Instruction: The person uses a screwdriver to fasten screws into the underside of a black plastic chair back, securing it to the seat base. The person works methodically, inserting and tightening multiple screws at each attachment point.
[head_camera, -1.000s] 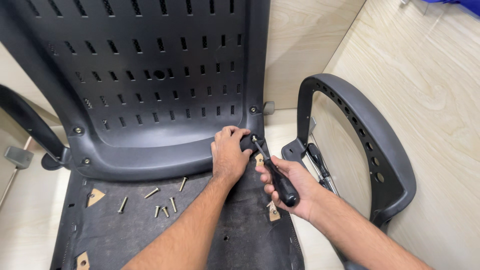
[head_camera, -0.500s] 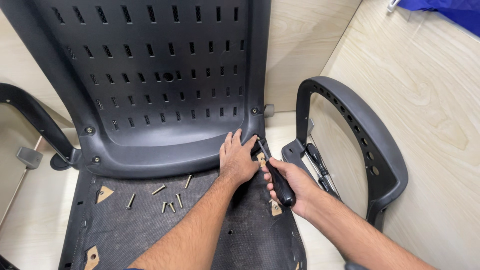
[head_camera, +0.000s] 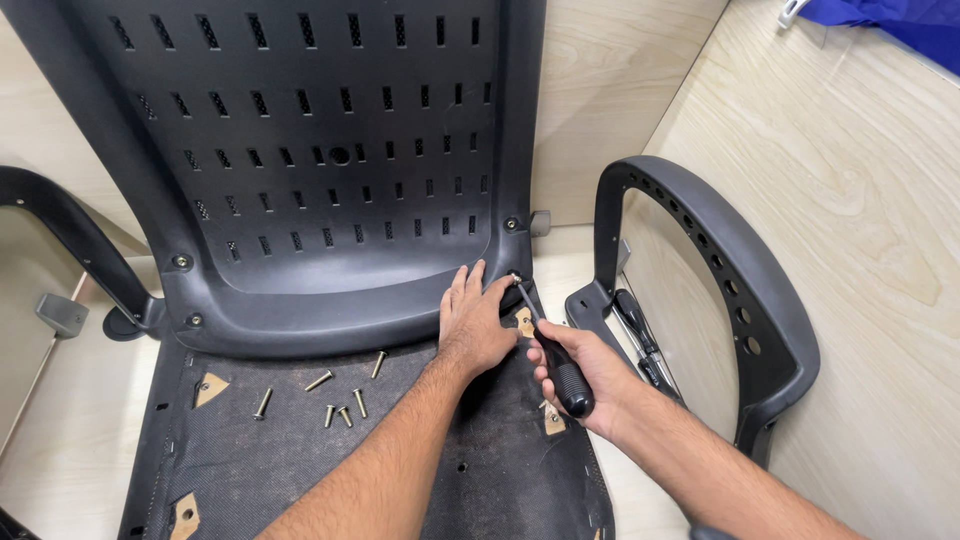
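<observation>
Black-handled screwdriver (head_camera: 560, 368) on the screw at the chair back (head_camera: 300, 150) lower right corner.
Right hand (head_camera: 590, 375) clenched round handle; left hand (head_camera: 475, 325) lies open, flat on the backrest lip, steadying. Keep shaft in line with the screw, press firmly. Loose bolts (head_camera: 335, 395) lie on the seat underside (head_camera: 300, 460).

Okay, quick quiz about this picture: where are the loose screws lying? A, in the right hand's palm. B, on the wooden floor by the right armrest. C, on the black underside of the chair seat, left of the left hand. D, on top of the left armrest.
C: the loose screws lie scattered on the black seat underside, left of the left hand, while the right hand grips a screwdriver.
</observation>
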